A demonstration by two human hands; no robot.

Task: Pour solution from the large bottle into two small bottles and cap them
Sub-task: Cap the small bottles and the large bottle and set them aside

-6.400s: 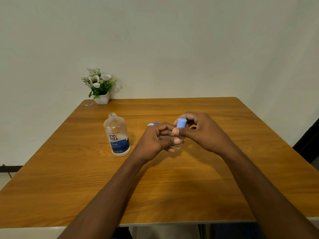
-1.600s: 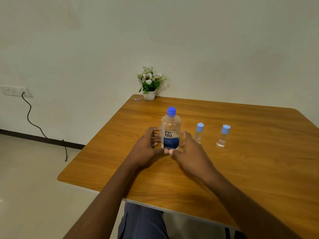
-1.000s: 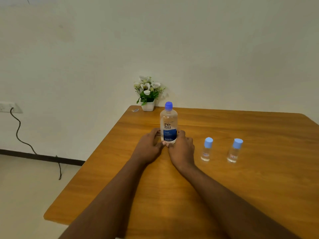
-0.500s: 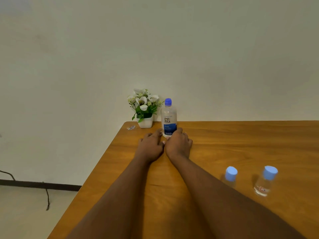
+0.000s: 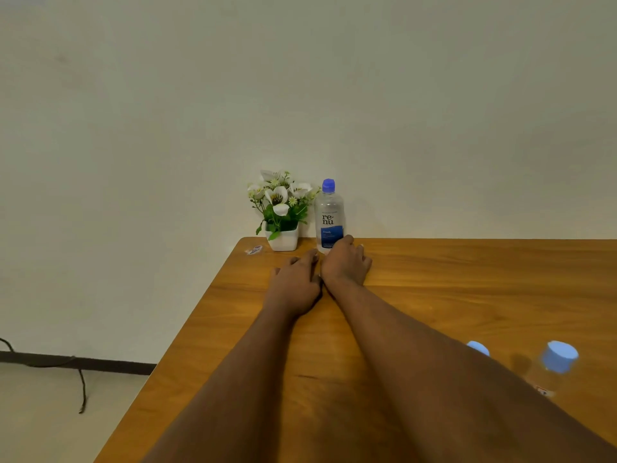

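Note:
The large clear bottle point(image 5: 329, 218) with a blue cap and blue label stands upright at the table's far left corner, next to a flower pot. My left hand point(image 5: 295, 282) and my right hand point(image 5: 345, 264) lie side by side on the table, fingers stretched forward and touching the bottle's base. Two small bottles with light blue caps stand near me on the right: one point(image 5: 552, 369) fully visible, the other point(image 5: 478, 348) mostly hidden behind my right forearm.
A white pot of artificial flowers point(image 5: 281, 212) stands at the far left corner of the wooden table point(image 5: 467, 289). A small wrapper point(image 5: 254, 250) lies beside it. The wall is right behind, and the table's left edge drops to the floor with a cable point(image 5: 80, 385).
Both hands have slid the capped large bottle away from me to the far corner beside the flower pot. The two capped small bottles stayed put and now appear nearer me at the lower right.

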